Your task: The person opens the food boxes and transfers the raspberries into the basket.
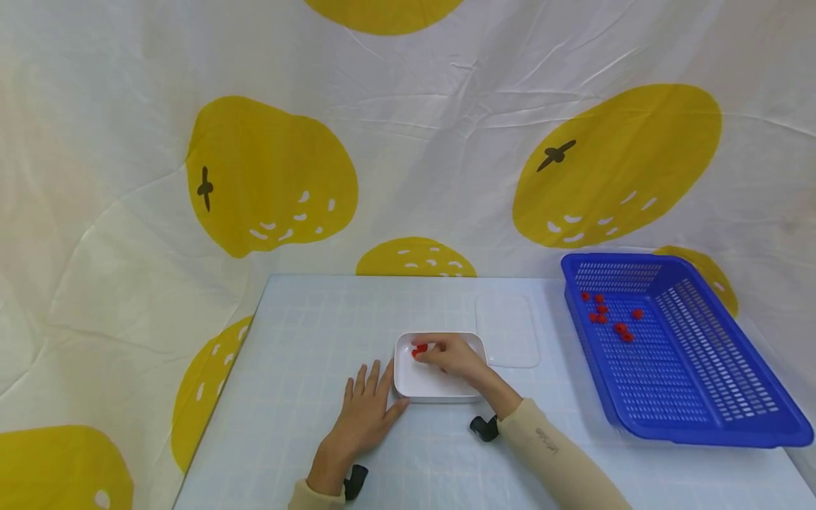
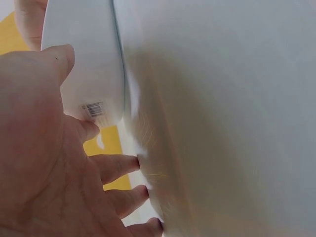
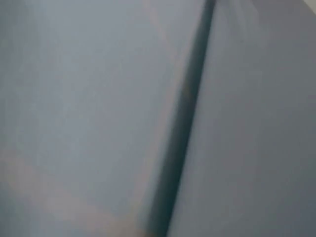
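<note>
A white rectangular tray (image 1: 440, 386) sits on the table in the head view. My right hand (image 1: 454, 355) reaches over it from the right, thumb and forefinger pinching a small red, berry-like piece (image 1: 418, 350) low above the tray's floor. Whether that is one piece or two touching is too small to tell. My left hand (image 1: 366, 413) lies with fingers spread on the table, thumb and forefinger against the tray's left side. The left wrist view shows the thumb (image 2: 61, 59) on the tray's wall, near a barcode label (image 2: 94, 109). The right wrist view shows no hand.
A blue slotted basket (image 1: 691, 432) stands at the right, several small red pieces (image 1: 620, 328) scattered on its far left floor. A clear flat lid (image 1: 508, 331) lies just right of the tray. Behind the table hangs a white cloth (image 1: 440, 177) with yellow fruit prints.
</note>
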{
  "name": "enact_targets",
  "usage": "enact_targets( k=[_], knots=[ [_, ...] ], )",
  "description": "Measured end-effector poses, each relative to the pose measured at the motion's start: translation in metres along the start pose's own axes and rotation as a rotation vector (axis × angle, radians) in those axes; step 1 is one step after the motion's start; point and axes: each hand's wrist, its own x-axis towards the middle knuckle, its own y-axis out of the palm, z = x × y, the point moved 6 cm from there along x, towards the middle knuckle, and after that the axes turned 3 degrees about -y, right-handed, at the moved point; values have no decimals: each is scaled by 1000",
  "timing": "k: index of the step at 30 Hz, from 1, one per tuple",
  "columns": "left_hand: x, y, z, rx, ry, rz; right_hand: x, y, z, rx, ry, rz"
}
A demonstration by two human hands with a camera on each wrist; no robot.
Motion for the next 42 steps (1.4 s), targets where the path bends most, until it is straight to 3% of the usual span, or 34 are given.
enact_targets(
  k=[3, 10, 16, 31, 42],
  knots=[
    [0, -1, 0, -9, 3, 1, 3, 3, -3, -54, -2, -7],
    [0, -2, -1, -12, 9, -7, 5, 3, 4, -221, -102, -50],
    [-1, -4, -1, -16, 15, -7, 4, 6, 9, -274, -115, -39],
    [-1, -2, 1, -42, 16, -6, 5, 7, 7, -290, -120, -26],
    [-1, -2, 1, -41, 21, -15, 4, 3, 5, -238, -101, -23]
  ],
)
